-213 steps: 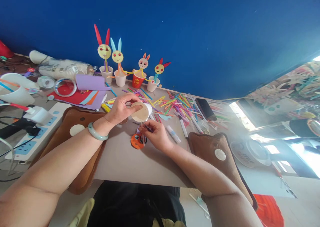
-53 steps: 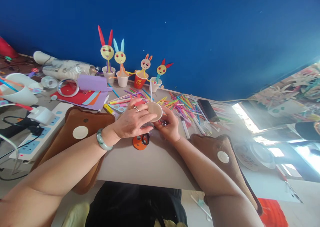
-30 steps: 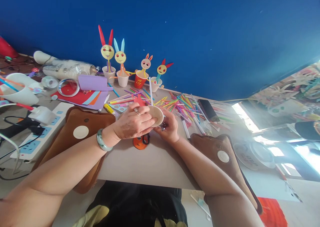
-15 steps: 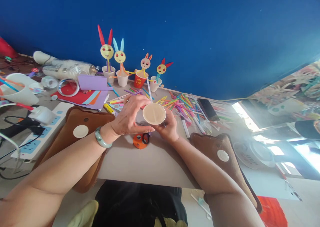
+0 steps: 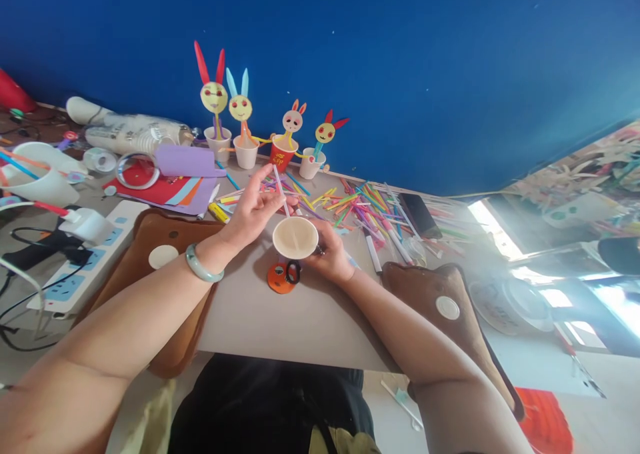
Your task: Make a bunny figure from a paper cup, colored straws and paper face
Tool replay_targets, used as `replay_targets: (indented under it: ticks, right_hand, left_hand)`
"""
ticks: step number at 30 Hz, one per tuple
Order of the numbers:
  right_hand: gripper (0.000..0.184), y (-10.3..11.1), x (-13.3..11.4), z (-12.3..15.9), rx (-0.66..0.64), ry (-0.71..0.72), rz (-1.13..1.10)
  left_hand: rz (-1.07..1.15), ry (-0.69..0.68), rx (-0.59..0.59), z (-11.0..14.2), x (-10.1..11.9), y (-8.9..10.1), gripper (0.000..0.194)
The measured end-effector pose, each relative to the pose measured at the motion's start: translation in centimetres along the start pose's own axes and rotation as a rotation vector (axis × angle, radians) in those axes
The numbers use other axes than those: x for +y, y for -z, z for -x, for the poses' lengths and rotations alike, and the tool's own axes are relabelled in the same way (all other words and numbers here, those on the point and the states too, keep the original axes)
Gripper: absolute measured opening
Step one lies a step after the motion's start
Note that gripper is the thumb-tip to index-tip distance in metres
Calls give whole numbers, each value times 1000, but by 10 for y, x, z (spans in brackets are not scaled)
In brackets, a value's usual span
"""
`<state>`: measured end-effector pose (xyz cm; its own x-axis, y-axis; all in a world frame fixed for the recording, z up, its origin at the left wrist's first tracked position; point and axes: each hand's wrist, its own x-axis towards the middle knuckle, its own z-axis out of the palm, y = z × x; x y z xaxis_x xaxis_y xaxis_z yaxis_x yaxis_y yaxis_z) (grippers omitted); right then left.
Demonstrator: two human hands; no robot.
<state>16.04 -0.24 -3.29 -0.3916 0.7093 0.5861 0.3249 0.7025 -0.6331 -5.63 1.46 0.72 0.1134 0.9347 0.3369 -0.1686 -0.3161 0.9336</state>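
My right hand (image 5: pixel 330 253) is wrapped round a white paper cup (image 5: pixel 295 238), its open mouth turned toward me. A pale drinking straw (image 5: pixel 280 184) sticks up from the far side of the cup. The fingers of my left hand (image 5: pixel 257 206) are closed about this straw, thumb against it and index finger near its upper end. Below the cup lies an orange paper disc (image 5: pixel 279 279) with an eye-like mark. A black ring (image 5: pixel 293 272) overlaps its right edge; what it belongs to is hidden. Whether the straw is fixed to the cup cannot be seen.
Rabbit-faced figures in cups, one a red cup (image 5: pixel 283 153), stand along the blue wall. Cut coloured straws (image 5: pixel 367 207) lie scattered behind my hands. Brown cushions (image 5: pixel 425 307) flank me. A power strip (image 5: pixel 100 254) with cables is at left, a phone (image 5: pixel 419 215) at right.
My left hand has let go of the cup's side and moved up to the straw. The cup has shifted slightly left and toward me in my right hand.
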Motion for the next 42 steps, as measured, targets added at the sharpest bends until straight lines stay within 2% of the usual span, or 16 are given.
replay_targets:
  ticks: [2, 6, 11, 19, 28, 36, 42]
  right_hand:
    - [56, -1, -2, 0, -24, -4, -15]
    - [58, -2, -4, 1, -43, -22, 0]
    - [58, -2, -3, 0, -36, 4, 17]
    - [65, -1, -1, 0, -44, -15, 12]
    - [59, -2, -3, 0, -34, -28, 5]
    - [55, -5, 7, 2, 56, -105, -16]
    - [54, -3, 6, 2, 39, 1, 6]
  left_hand:
    - [28, 41, -7, -1, 2, 0, 75]
    - [79, 111, -27, -2, 9, -1, 57]
    - [126, 143, 8, -3, 12, -2, 44]
    - [115, 132, -27, -3, 11, -1, 42]
    - [80, 122, -73, -2, 10, 1, 42]
    - [-63, 78, -123, 1, 8, 0, 35]
    - [24, 131, -96, 0, 2, 1, 31]
